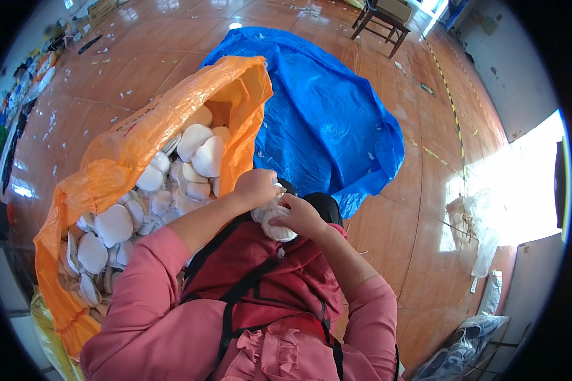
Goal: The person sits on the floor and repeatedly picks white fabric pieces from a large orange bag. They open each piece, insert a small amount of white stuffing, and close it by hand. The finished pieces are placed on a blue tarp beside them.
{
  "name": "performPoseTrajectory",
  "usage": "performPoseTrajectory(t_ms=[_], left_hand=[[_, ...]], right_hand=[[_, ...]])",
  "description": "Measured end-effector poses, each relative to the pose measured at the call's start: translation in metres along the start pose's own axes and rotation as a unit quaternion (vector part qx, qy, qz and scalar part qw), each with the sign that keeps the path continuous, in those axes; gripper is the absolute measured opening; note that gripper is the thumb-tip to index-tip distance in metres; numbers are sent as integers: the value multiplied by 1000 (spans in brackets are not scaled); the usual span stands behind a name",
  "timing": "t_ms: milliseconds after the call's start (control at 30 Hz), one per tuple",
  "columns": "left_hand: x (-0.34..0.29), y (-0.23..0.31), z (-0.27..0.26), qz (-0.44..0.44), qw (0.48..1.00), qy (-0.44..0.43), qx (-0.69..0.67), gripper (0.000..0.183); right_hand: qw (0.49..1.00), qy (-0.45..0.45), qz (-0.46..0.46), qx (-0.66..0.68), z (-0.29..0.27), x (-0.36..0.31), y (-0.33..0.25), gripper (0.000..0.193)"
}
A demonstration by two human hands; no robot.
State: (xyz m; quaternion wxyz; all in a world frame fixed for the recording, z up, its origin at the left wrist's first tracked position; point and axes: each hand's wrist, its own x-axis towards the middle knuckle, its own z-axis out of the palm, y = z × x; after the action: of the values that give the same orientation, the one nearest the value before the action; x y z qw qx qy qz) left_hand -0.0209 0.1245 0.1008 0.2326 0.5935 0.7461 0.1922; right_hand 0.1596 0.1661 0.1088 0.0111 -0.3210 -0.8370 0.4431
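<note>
Above my lap, my left hand and my right hand are close together, both closed on soft white material. A round white pad shows below the fingers of my right hand. My left fingers pinch a bit of white at the upper edge; whether it belongs to the same pad I cannot tell. At my left lies an orange woven sack, its side open. Inside it is a heap of similar rounded white pads, some tinted orange in the sack's shade.
A blue plastic sheet or sack is spread on the tiled floor ahead of me. A wooden chair stands at the far right. Clear plastic bags lie near the right wall. Clutter lines the left wall, and white scraps dot the floor.
</note>
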Motion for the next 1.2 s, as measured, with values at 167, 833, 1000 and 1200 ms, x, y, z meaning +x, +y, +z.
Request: performPoseTrajectory(t_ms=[167,833,1000,1200], left_hand=[[17,-19,7,-52,997,-25,-57,48],[43,-82,25,-99,968,-143,-180,70],[30,-61,12,-137,910,-200,-336,56],[4,-70,25,-254,726,-181,-613,32]], right_hand=[[998,49,-34,-37,4,7,-1,35],[971,29,-236,-28,-2,-3,13,49],[974,106,-195,36,24,-3,25,46],[971,132,-101,171,36,2,18,35]])
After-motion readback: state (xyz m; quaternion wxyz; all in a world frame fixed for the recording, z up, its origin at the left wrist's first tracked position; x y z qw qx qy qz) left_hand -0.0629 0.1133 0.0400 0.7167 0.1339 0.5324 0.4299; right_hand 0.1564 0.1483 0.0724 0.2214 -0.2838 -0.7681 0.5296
